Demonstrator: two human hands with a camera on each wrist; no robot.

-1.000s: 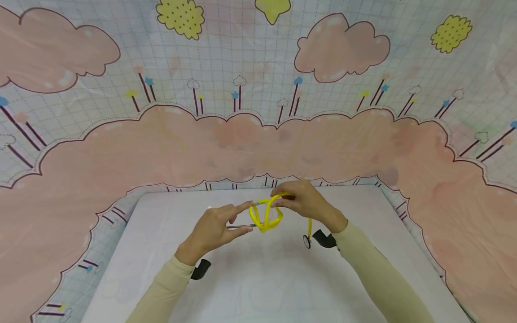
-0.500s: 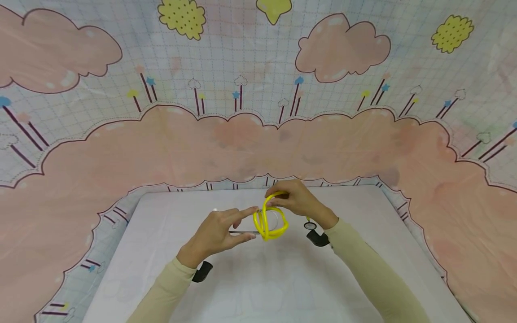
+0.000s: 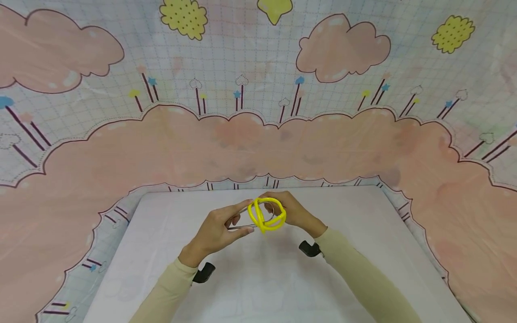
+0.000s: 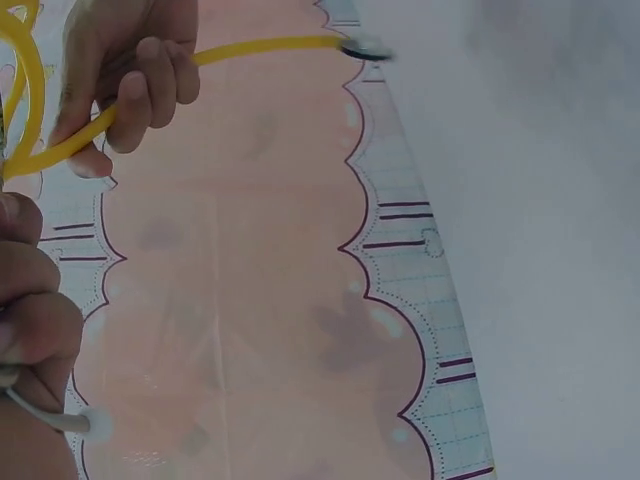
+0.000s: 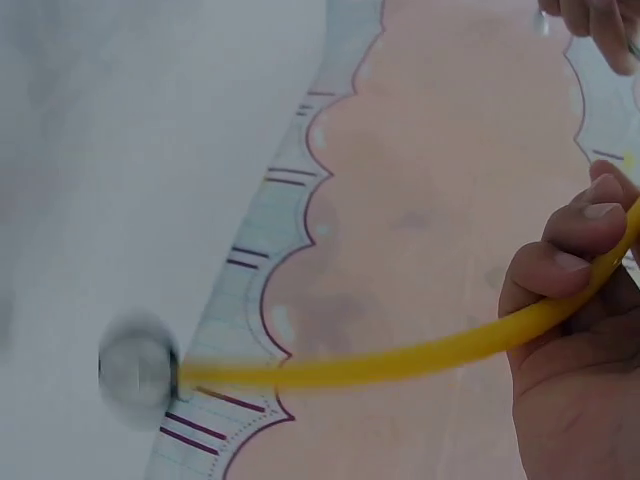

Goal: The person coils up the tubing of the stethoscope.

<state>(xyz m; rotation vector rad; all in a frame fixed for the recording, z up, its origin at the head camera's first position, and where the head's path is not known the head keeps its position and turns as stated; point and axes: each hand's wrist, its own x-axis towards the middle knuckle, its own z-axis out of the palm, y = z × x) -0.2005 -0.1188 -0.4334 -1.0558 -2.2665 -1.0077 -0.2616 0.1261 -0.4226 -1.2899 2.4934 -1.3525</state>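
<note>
A stethoscope with yellow tubing [image 3: 284, 214] is held in the air above the far part of the table, its tube wound in loops around the metal ear tubes [image 3: 240, 227]. My left hand [image 3: 214, 231] holds those ear tubes between thumb and fingers. One white eartip [image 4: 97, 423] pokes out beside that hand in the left wrist view. Fingers of my right hand [image 3: 294, 211], partly behind the loops, curl round the tubing. From there the free tube runs out to the round chest piece [image 5: 138, 370], blurred in the right wrist view and hidden in the head view.
Below the hands lies a white table [image 3: 258, 287]. A patterned cloth [image 3: 226, 148] with clouds and stars hangs behind it and surrounds it. Black wrist mounts [image 3: 204, 272] show under both forearms.
My right hand has moved left and slightly down, round behind the loops, drawing the tubing with it. The dangling chest piece has gone out of sight in the head view. The left hand keeps its hold.
</note>
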